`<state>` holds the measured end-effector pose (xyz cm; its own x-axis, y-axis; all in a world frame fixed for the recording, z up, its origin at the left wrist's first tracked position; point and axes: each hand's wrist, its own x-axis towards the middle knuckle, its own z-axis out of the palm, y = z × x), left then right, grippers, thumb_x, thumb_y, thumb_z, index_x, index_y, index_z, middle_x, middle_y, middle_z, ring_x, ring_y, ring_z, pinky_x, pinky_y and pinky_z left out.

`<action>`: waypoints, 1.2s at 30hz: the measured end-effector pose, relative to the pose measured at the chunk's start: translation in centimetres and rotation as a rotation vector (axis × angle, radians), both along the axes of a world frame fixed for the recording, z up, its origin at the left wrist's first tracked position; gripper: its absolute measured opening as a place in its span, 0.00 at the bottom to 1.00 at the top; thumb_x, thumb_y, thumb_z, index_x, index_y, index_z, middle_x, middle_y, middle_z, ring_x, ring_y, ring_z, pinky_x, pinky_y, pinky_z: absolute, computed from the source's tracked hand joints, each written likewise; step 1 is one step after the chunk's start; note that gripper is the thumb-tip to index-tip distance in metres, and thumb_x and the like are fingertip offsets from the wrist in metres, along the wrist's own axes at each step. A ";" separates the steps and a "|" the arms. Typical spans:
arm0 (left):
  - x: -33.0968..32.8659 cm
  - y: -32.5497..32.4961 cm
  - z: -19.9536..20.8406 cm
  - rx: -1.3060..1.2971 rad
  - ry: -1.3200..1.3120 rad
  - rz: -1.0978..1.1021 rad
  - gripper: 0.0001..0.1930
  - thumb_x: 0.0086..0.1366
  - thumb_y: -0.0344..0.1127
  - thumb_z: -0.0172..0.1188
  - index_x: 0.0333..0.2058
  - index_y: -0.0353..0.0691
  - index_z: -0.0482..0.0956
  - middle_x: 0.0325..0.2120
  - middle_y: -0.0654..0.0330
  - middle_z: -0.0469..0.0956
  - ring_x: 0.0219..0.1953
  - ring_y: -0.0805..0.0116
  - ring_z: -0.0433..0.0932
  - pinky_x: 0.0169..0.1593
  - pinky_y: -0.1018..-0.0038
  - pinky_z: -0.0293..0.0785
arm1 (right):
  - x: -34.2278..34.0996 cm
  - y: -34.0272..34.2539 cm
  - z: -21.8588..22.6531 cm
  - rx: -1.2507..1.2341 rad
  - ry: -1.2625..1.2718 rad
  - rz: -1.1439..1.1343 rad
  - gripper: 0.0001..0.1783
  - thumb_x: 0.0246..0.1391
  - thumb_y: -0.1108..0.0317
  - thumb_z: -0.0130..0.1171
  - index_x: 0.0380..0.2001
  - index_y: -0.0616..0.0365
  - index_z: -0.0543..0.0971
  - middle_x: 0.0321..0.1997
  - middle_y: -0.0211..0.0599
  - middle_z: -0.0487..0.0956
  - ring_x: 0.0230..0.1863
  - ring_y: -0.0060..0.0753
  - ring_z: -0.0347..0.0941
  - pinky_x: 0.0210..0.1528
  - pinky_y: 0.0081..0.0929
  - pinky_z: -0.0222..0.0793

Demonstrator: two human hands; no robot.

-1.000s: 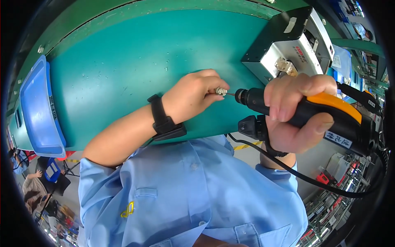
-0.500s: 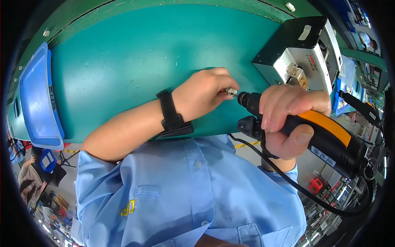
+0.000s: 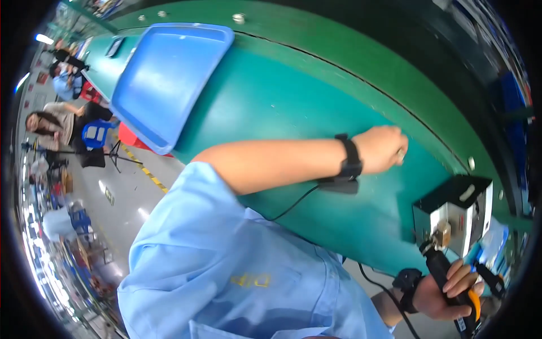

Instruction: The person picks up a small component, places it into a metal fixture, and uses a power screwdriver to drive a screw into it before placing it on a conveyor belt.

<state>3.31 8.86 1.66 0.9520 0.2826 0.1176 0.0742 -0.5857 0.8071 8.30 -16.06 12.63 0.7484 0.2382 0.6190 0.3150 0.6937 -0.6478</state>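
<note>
Over the green mat, my left hand (image 3: 383, 150) is closed in a loose fist. A small metal part (image 3: 401, 152) shows at its fingertips, mostly covered by them. My right hand (image 3: 437, 298), at the lower right, is wrapped round a black and orange electric screwdriver (image 3: 439, 268). The screwdriver's nose is at the front of a black and silver screw feeder (image 3: 473, 185), close to its clear-covered outlet (image 3: 444, 230). Whether the bit touches the outlet I cannot tell. Both wrists carry black straps with small devices.
A blue tray (image 3: 164, 79) lies on the green bench mat (image 3: 265, 116) to the left. Behind the feeder stands a second black tool (image 3: 490, 279), near clear plastic. A cable (image 3: 389, 294) hangs by my right wrist. A seated person (image 3: 68, 124) is beyond the bench.
The screwdriver has left the small part in my left hand and moved to the feeder's front. My left hand still holds the part, now apart from the screwdriver. The view has swung left.
</note>
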 end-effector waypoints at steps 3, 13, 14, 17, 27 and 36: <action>2.9 6.5 0.4 -0.001 -0.049 0.152 0.16 0.55 0.37 0.62 0.42 0.39 0.78 0.37 0.50 0.76 0.44 0.50 0.74 0.50 0.62 0.71 | 0.1 0.4 0.0 -0.068 -0.004 0.135 0.21 0.59 0.50 0.52 0.42 0.58 0.67 0.19 0.24 0.59 0.22 0.18 0.57 0.29 0.19 0.52; -6.8 28.2 4.8 0.811 0.596 1.112 0.15 0.58 0.35 0.55 0.45 0.44 0.79 0.46 0.53 0.74 0.53 0.55 0.69 0.53 0.66 0.70 | 0.3 1.4 0.1 -0.044 -0.240 -0.293 0.10 0.61 0.64 0.46 0.33 0.60 0.63 0.19 0.39 0.64 0.12 0.28 0.56 0.15 0.28 0.58; -8.5 29.5 4.5 0.751 0.705 1.157 0.14 0.59 0.33 0.53 0.44 0.44 0.80 0.47 0.53 0.75 0.53 0.54 0.71 0.53 0.66 0.70 | 1.4 -0.3 -1.1 -0.094 -0.180 -0.196 0.10 0.61 0.64 0.46 0.32 0.60 0.63 0.22 0.41 0.65 0.13 0.29 0.56 0.16 0.27 0.58; -9.4 31.3 3.2 0.610 0.775 1.036 0.12 0.59 0.33 0.53 0.40 0.41 0.81 0.44 0.50 0.78 0.48 0.54 0.76 0.49 0.65 0.74 | 2.1 -0.8 -1.6 -0.121 -0.097 -0.180 0.10 0.62 0.63 0.45 0.32 0.60 0.63 0.21 0.37 0.64 0.13 0.27 0.56 0.16 0.23 0.55; -1.8 19.4 2.4 0.428 0.224 0.364 0.07 0.45 0.33 0.56 0.22 0.45 0.83 0.24 0.53 0.80 0.30 0.53 0.79 0.36 0.61 0.74 | 1.1 0.6 -0.4 -0.199 -0.315 -0.229 0.14 0.62 0.59 0.48 0.40 0.58 0.62 0.16 0.31 0.60 0.13 0.24 0.56 0.16 0.18 0.53; 0.4 -5.7 -0.4 -0.118 0.031 -0.367 0.08 0.49 0.38 0.67 0.24 0.43 0.78 0.22 0.58 0.77 0.29 0.58 0.77 0.32 0.62 0.71 | -1.2 -1.2 2.5 -0.361 -0.104 -0.407 0.12 0.62 0.60 0.46 0.30 0.57 0.64 0.19 0.36 0.63 0.15 0.27 0.57 0.17 0.24 0.54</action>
<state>3.74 3.18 1.23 0.9950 -0.0678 0.0738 -0.0974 -0.4809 0.8713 7.11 -17.30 15.14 0.7637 0.1528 0.6273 0.5865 0.2421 -0.7729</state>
